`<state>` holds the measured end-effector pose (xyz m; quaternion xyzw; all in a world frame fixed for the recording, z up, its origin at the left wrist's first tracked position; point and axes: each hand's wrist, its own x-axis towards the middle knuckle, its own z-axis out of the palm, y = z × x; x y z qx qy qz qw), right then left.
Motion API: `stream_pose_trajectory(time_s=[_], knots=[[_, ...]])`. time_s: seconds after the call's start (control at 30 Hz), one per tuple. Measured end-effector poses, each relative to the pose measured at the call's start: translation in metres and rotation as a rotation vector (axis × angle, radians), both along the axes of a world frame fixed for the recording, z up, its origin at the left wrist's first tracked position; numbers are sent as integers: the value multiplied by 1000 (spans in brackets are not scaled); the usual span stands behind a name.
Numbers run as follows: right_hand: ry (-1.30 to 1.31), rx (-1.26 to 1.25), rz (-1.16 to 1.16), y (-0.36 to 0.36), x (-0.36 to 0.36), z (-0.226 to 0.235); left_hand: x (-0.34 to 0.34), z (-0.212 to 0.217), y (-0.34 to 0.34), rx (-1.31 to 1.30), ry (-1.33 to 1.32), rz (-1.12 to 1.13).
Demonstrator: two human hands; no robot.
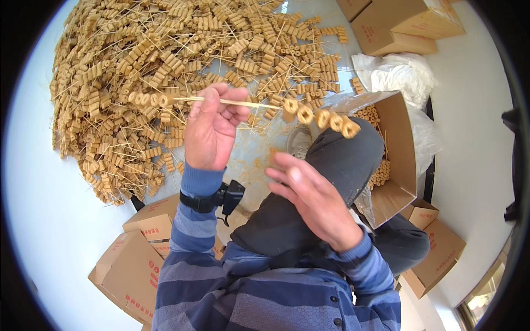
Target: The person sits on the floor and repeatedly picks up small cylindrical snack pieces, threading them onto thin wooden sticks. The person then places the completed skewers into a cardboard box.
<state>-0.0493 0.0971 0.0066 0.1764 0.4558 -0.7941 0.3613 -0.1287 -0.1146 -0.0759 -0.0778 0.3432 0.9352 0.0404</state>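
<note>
My left hand pinches a thin bamboo skewer near its middle and holds it level above the table. Several tan ring-shaped pieces are threaded on its right end, and a few more sit on its left end. My right hand hovers open below the right end of the skewer, fingers spread, holding nothing, above my raised grey-trousered knee. A black strap with a small device is on my left wrist.
A large heap of finished skewers covers the white table. An open cardboard box lined with plastic holds more skewers at right. Closed cartons lie at lower left, lower right and top right. A white bag sits behind the box.
</note>
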Motion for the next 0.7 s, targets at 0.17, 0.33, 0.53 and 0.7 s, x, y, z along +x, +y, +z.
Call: stream_pose_trajectory(time_s=[0.17,0.33,0.53,0.7], knots=[[198,-13,-200,-29,-14,-20,47,25,37,120,-36,-130],[374,-51,-293,-14,-9,-16,73,22,51,339,-154,-134],[424,160,-544,35,-25,10,81,32,46,-128,-282,-137],[235,374,-7,29,-17,-1,93,56,74,-382,-102,-733]])
